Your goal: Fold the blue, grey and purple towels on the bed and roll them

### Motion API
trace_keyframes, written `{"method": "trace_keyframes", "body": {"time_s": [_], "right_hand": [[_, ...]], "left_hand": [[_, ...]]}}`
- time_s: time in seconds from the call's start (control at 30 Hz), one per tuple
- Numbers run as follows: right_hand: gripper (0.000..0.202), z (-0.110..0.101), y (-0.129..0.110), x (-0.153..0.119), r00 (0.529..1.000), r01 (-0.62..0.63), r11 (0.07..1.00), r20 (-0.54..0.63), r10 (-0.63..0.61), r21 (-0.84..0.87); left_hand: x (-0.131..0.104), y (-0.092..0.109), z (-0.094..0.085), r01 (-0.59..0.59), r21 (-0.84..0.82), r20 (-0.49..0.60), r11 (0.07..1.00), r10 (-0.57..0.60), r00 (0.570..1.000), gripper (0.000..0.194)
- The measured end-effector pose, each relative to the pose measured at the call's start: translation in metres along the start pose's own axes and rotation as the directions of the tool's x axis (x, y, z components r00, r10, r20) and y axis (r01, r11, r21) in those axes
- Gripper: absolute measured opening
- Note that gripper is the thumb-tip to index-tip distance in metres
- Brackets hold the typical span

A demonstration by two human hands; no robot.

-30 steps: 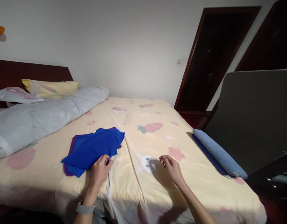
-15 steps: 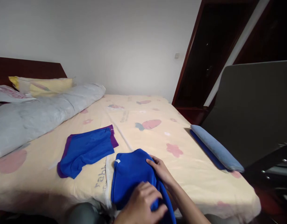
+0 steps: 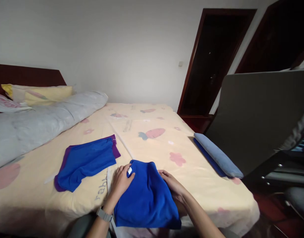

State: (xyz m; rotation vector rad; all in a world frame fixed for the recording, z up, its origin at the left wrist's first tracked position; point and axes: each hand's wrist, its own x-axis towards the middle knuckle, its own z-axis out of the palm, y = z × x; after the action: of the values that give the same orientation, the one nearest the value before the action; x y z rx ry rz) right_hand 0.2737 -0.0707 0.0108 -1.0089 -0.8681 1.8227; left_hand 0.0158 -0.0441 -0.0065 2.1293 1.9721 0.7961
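The head view looked forward and down from above the near side of the bed [image 3: 206, 185], close to its edge. It faced the far wall [image 3: 132, 49], headboard [image 3: 30, 75] left, door [image 3: 213, 62] right.

The garment [image 3: 148, 198] is plain royal blue with a white tag [image 3: 129, 170]; the other garments [image 3: 87, 162] are blue and purple. The bedsheet [image 3: 206, 195] is cream with pink-and-grey carrots and pink flowers.

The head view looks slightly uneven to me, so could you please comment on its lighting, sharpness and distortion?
Head view: wall brightest mid-frame, dimmer toward the upper left; dark door losing most detail; door frame leaning, probably lens distortion; left hand, right hand and blue cloth fairly sharp, folds readable.
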Motion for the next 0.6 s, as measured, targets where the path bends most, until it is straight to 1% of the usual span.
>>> {"method": "trace_keyframes", "body": {"time_s": [0.1,0.2,0.27,0.3,0.37,0.4,0.43,0.47,0.5,0.57,0.6], "right_hand": [[0.034,-0.003,0.003,0.000,0.999,0.031,0.998,-0.011,-0.032,-0.047],[0.039,-0.006,0.002,0.002,0.996,0.079,0.990,-0.036,-0.084,-0.117],[0.042,-0.011,-0.004,0.005,0.984,0.142,0.979,-0.087,-0.156,-0.146],[0.043,-0.015,-0.009,0.005,0.969,0.193,0.968,-0.125,-0.214,-0.162],[0.046,-0.024,-0.023,0.004,0.922,0.297,0.928,-0.184,-0.340,-0.226],[0.047,-0.029,-0.032,0.001,0.895,0.344,0.899,-0.195,-0.401,-0.272],[0.048,-0.033,-0.041,-0.003,0.871,0.380,0.868,-0.193,-0.452,-0.319],[0.049,-0.037,-0.051,-0.010,0.854,0.405,0.840,-0.179,-0.489,-0.361],[0.050,-0.040,-0.060,-0.019,0.841,0.423,0.814,-0.161,-0.516,-0.399],[0.051,-0.044,-0.075,-0.046,0.827,0.435,0.770,-0.131,-0.547,-0.468],[0.050,-0.044,-0.080,-0.063,0.829,0.426,0.752,-0.117,-0.547,-0.503]], "left_hand": [[0.006,0.002,0.004,0.002,-0.023,-0.035,1.000,-0.002,0.999,0.039],[0.012,0.003,0.010,0.012,-0.057,-0.101,0.998,-0.017,0.995,0.030],[0.015,0.004,0.014,0.000,-0.087,-0.128,0.996,-0.012,0.992,0.021],[0.016,0.005,0.014,-0.007,-0.100,-0.137,0.995,-0.006,0.991,0.018],[0.018,0.009,0.011,-0.027,-0.122,-0.163,0.992,0.007,0.987,0.017],[0.019,0.011,0.006,-0.033,-0.171,-0.187,0.985,0.001,0.982,0.018],[0.019,0.014,0.000,-0.031,-0.256,-0.205,0.966,-0.022,0.979,0.020],[0.017,0.016,-0.009,-0.020,-0.374,-0.206,0.927,-0.061,0.977,0.022],[0.014,0.018,-0.020,0.007,-0.510,-0.183,0.860,-0.117,0.976,0.023],[0.000,0.020,-0.045,0.117,-0.742,-0.063,0.660,-0.242,0.968,0.029],[-0.011,0.019,-0.058,0.185,-0.803,0.005,0.567,-0.303,0.953,0.034]]}}
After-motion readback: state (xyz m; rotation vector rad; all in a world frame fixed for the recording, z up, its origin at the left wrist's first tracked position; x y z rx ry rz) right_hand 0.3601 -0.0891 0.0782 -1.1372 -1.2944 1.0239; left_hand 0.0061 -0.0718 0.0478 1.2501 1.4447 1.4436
